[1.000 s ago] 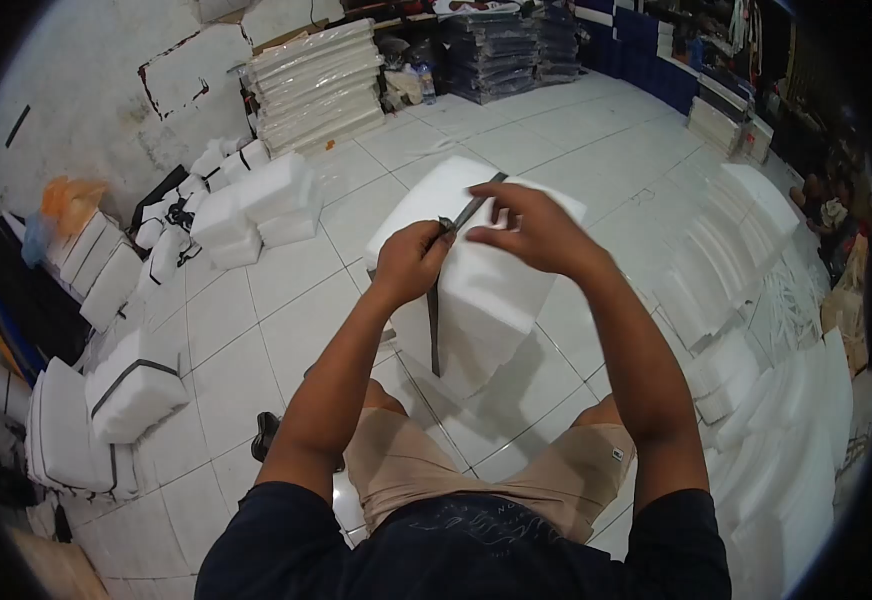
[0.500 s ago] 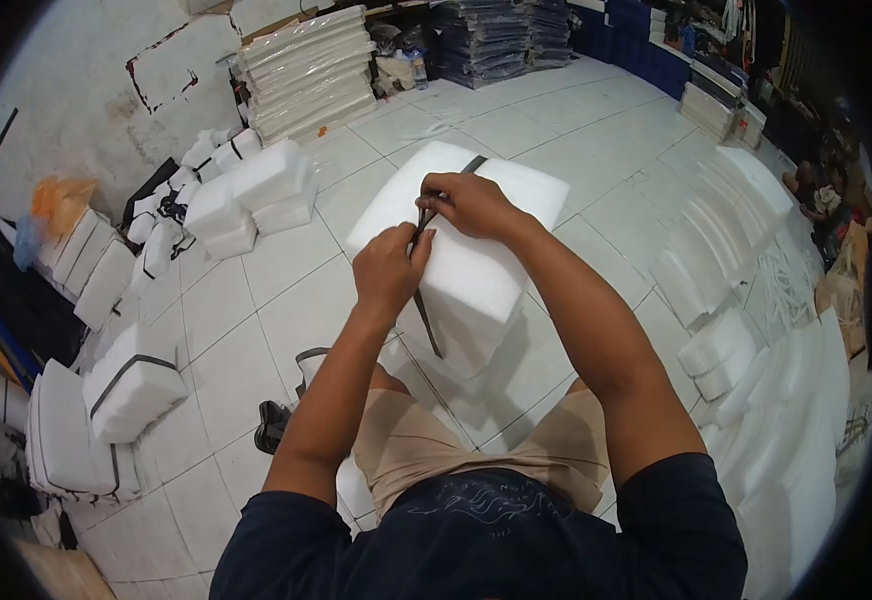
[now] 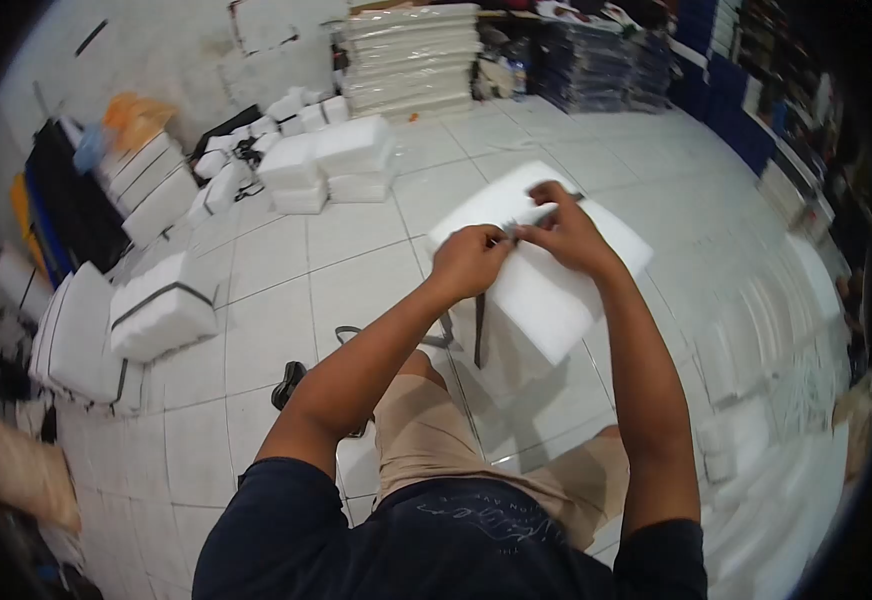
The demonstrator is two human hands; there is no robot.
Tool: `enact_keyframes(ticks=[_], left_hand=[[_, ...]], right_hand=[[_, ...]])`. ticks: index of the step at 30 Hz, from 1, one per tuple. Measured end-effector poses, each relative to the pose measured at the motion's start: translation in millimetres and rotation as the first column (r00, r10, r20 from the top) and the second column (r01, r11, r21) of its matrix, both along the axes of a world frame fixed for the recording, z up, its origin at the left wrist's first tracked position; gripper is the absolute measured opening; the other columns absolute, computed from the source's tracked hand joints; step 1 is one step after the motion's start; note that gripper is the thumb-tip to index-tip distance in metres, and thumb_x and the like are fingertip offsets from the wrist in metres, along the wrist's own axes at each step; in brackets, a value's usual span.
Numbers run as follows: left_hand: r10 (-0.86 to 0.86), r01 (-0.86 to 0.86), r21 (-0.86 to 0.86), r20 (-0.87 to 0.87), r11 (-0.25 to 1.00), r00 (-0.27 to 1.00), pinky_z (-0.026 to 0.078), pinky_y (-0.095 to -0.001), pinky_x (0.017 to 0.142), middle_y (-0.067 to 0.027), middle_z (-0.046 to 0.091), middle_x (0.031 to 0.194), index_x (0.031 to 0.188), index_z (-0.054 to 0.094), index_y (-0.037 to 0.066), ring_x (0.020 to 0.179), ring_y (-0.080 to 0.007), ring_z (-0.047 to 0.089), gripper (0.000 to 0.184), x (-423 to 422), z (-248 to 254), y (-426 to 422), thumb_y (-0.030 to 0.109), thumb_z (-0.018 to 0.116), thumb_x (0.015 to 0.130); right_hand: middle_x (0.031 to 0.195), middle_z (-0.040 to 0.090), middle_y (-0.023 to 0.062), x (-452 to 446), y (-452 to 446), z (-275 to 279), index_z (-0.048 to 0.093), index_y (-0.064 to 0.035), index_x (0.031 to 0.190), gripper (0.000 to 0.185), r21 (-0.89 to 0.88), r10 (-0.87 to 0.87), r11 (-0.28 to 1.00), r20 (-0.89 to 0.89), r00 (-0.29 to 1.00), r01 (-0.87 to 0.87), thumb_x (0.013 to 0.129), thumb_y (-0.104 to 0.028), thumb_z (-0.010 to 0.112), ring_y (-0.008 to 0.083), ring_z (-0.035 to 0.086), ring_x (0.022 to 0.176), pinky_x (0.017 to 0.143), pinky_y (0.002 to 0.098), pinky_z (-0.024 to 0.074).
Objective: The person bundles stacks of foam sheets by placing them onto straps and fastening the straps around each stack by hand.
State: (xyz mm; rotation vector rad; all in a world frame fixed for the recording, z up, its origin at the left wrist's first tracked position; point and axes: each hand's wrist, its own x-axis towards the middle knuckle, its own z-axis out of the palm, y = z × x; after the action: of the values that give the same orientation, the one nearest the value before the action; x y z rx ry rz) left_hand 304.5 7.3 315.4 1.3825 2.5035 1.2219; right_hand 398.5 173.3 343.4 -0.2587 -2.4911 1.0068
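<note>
A stack of white foam sheets (image 3: 548,305) stands on the floor before me, with a dark strap (image 3: 479,335) over its top and hanging down the near side. My left hand (image 3: 471,262) is closed on the strap near the middle of the top, its fingertips pinched together. Close beside it, my right hand (image 3: 568,235) pinches the strap between thumb and fingers, one finger bent up. A small greyish bit shows between the two hands, too blurred to name.
Strapped foam bundles (image 3: 163,308) sit at the left, and more foam blocks (image 3: 361,150) lie toward the wall. Loose foam sheets (image 3: 771,320) spread along the right. Plastic-wrapped stacks (image 3: 411,60) line the back. A black strap roll or dispenser (image 3: 288,385) lies by my left leg.
The view has swung left, so the foam stack appears further right. My hands stay at the strap, the left now turned more sideways and the right with its fingers more spread.
</note>
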Motion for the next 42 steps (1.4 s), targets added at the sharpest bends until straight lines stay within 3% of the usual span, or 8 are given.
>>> enact_keyframes(ticks=[3,4,5,10,22,27,34,42], left_hand=[[-0.091,0.109,0.002,0.557,0.994,0.825,0.044,-0.028,0.081,-0.0093,0.066,0.089,0.097,0.069,0.001,0.086,-0.0159,0.058,0.026,-17,9,5,0.023,0.064,0.083],[-0.112,0.118,0.037,0.673,0.992,0.732,0.042,-0.028,0.085,-0.0093,0.066,0.095,0.095,0.069,0.001,0.09,-0.017,0.056,0.026,-21,6,9,0.023,0.064,0.083],[-0.133,0.112,0.074,0.656,0.991,0.743,0.042,-0.0285,0.084,-0.0087,0.066,0.093,0.092,0.068,0.001,0.088,-0.0163,0.057,0.024,-22,2,11,0.023,0.064,0.084],[-0.24,0.105,0.239,0.651,0.965,0.72,0.047,-0.0276,0.074,-0.0082,0.068,0.088,0.092,0.069,0.002,0.082,-0.0149,0.06,0.023,-29,-13,9,0.023,0.064,0.083],[-0.111,0.022,0.189,0.474,0.982,0.874,0.049,-0.0306,0.073,-0.0105,0.069,0.086,0.093,0.07,0.005,0.078,-0.0195,0.064,0.026,-22,-19,4,0.028,0.062,0.085],[0.016,-0.069,0.278,0.188,0.958,0.982,0.048,-0.0351,0.066,-0.0144,0.066,0.078,0.089,0.063,0.003,0.072,-0.0274,0.064,0.028,-6,-22,-17,0.03,0.063,0.086],[0.181,-0.242,0.243,0.248,0.939,0.952,0.04,-0.0241,0.055,-0.0048,0.057,0.063,0.078,0.054,-0.001,0.059,-0.0068,0.047,0.023,17,-38,-52,0.018,0.064,0.087],[0.214,-0.241,0.13,0.192,0.962,0.958,0.041,-0.0258,0.054,-0.0065,0.057,0.06,0.09,0.062,0.001,0.056,-0.0101,0.049,0.021,21,-28,-61,0.022,0.063,0.087]], right_hand=[[0.112,0.05,0.0097,12,-7,-13,0.055,-0.0075,0.111,0.053,-0.103,0.038,0.993,-0.194,0.98,-0.059,0.069,-0.027,0.081,0.0213,0.056,0.089,0.075,0.035,0.0487],[0.107,0.05,0.0101,15,-12,-15,0.059,-0.0074,0.103,0.047,0.22,0.076,0.975,-0.224,0.972,-0.025,0.067,-0.027,0.082,0.0232,0.055,0.088,0.075,0.0355,0.0483],[0.102,0.049,0.0106,17,-17,-15,0.063,-0.0073,0.095,0.04,0.517,0.12,0.856,-0.248,0.961,0.026,0.066,-0.027,0.082,0.0251,0.055,0.087,0.075,0.0361,0.0479],[0.079,0.057,0.0062,8,-26,-14,0.064,-0.0046,0.084,0.021,0.428,0.097,0.904,-0.216,0.972,0.004,0.071,-0.015,0.077,0.0224,0.058,0.075,0.067,0.034,0.0474],[0.079,0.063,0.0087,5,-24,-13,0.062,-0.005,0.081,0.016,0.503,0.203,0.864,-0.301,0.932,-0.026,0.081,-0.02,0.07,0.0274,0.059,0.079,0.069,0.038,0.0466],[0.077,0.063,0.0093,1,-24,-13,0.062,-0.0049,0.08,0.023,0.309,-0.043,0.949,-0.058,0.997,0.059,0.083,-0.027,0.067,0.0281,0.06,0.075,0.068,0.0383,0.0471],[0.081,0.065,0.0108,2,-29,-8,0.06,-0.0035,0.083,0.025,0.221,-0.046,0.975,0.077,0.996,0.028,0.085,-0.028,0.065,0.029,0.062,0.077,0.07,0.0382,0.047],[0.082,0.064,0.0127,10,-18,-9,0.059,-0.0018,0.082,0.024,0.139,-0.042,0.99,0.104,0.994,0.027,0.085,-0.025,0.066,0.028,0.06,0.077,0.069,0.0373,0.0464]])
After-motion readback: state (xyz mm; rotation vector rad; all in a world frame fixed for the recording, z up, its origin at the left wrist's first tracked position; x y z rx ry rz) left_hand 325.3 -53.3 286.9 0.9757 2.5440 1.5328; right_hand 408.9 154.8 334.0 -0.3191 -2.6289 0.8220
